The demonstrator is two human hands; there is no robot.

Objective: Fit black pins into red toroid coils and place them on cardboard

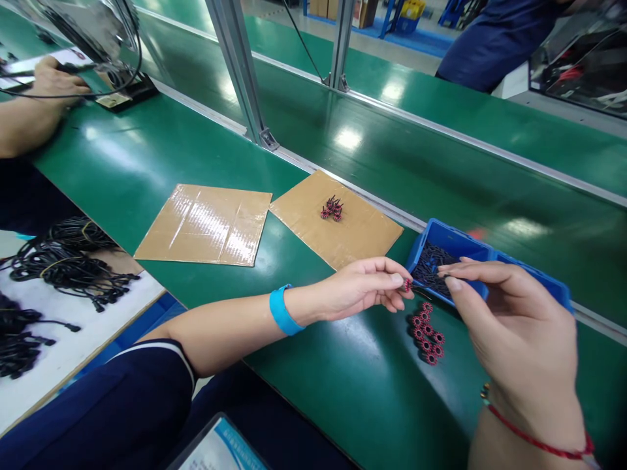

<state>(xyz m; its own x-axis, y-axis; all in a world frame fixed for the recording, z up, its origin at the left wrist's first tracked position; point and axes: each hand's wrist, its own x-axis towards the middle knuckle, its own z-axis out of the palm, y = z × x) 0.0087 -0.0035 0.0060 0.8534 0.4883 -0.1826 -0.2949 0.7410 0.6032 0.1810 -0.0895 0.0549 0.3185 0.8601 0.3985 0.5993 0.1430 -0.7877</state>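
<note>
My left hand (369, 287) pinches a small red-and-black ring part (407, 284) by its fingertips, with a thin dark lead reaching to the right. Over the front of a blue bin (449, 232) is my right hand (514, 326), thumb and forefinger pressed together on something too small to make out. Dark small pieces (434, 264) fill that bin. Several red-and-black rings (427, 336) lie in a cluster on the green table below my hands. A few more with leads (332, 208) rest on the right-hand cardboard sheet (362, 225).
Another cardboard sheet (206, 225) lies to the left. Metal posts (240, 72) rise from the table's back rail. At the upper left, another person's hand (56, 81) is beside a stand. Bundled black cables (63, 261) lie on a white surface at lower left.
</note>
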